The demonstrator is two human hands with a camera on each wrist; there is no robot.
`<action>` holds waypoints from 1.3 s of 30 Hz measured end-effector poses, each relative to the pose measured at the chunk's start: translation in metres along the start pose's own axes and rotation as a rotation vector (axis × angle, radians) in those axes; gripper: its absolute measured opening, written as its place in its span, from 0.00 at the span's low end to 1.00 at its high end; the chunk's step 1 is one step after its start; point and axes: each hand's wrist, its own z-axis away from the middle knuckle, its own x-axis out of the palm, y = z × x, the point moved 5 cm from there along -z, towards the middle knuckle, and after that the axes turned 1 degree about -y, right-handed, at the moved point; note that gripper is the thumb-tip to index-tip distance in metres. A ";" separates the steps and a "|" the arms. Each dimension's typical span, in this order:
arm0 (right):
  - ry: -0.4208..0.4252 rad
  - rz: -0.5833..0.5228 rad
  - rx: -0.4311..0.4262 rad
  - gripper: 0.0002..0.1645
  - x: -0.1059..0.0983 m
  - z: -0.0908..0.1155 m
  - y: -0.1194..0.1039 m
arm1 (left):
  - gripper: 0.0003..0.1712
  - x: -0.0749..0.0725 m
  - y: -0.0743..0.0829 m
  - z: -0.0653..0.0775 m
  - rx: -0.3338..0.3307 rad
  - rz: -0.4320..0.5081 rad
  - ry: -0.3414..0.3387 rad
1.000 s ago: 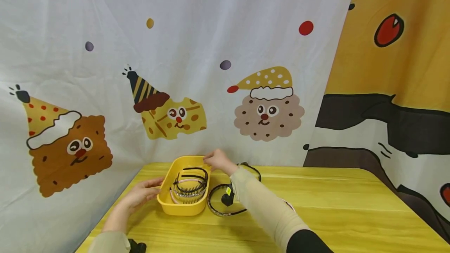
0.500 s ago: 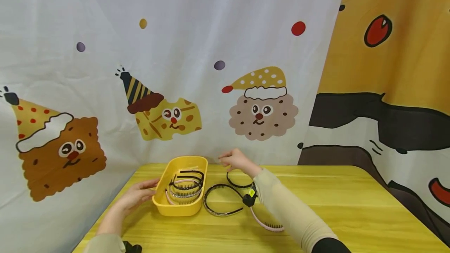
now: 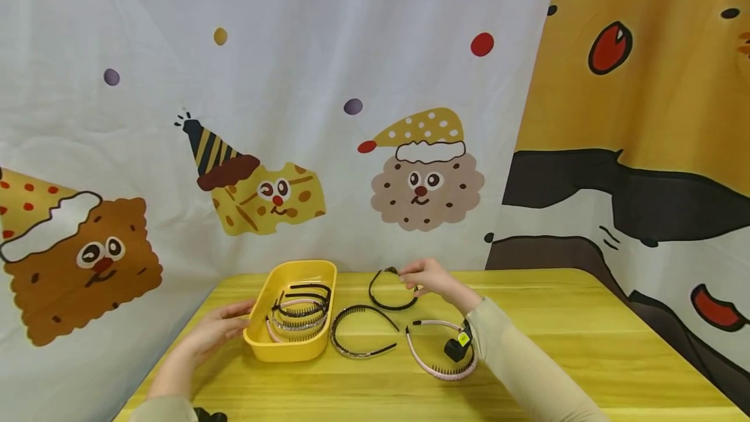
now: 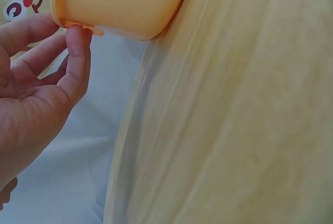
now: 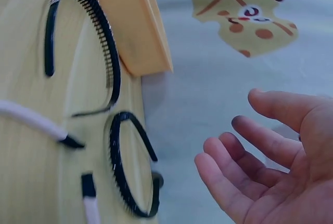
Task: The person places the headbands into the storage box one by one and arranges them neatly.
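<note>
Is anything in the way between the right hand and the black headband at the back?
Nothing visible is: the right wrist view shows only open air between the right hand and the black headband.

the tray (image 3: 287,352) is plain yellow, the worktop (image 3: 574,337) yellow with wood-grain streaks. the pink headband (image 3: 451,377) has black tips; the far headband (image 3: 394,308) is black. sleeves (image 3: 521,357) are beige. the white curtain (image 3: 305,31) shows brown, yellow and pinkish cartoons (image 3: 293,215).

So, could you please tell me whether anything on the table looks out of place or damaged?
Nothing stands out as spilled or damaged. A glittery black toothed headband, a curved black headband and a pale pink headband lie loose beside the yellow plastic tray that holds others, but that alone hardly looks odd.
</note>
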 end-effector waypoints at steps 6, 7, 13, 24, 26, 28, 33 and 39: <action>0.015 -0.036 0.032 0.23 -0.020 0.026 0.022 | 0.36 0.001 0.001 0.001 -0.009 -0.007 0.001; 0.017 -0.048 0.038 0.24 -0.023 0.030 0.027 | 0.36 0.000 0.001 0.001 -0.010 -0.007 0.003; 0.023 -0.098 0.049 0.28 -0.043 0.049 0.050 | 0.36 0.000 0.000 0.001 -0.014 0.001 -0.009; -0.067 -0.148 0.081 0.35 -0.061 0.081 0.087 | 0.36 0.000 -0.001 0.000 0.001 0.011 -0.017; -0.078 -0.165 0.081 0.35 -0.062 0.083 0.092 | 0.36 0.000 0.000 0.000 0.002 0.015 -0.016; -0.084 -0.176 0.084 0.35 -0.063 0.085 0.098 | 0.36 0.000 0.000 0.000 0.004 0.016 -0.018; -0.107 -0.205 0.109 0.33 -0.062 0.090 0.107 | 0.36 0.002 0.000 -0.001 0.007 0.009 -0.027; -0.143 -0.229 0.115 0.33 -0.061 0.090 0.110 | 0.36 0.000 -0.002 -0.001 -0.014 0.010 -0.015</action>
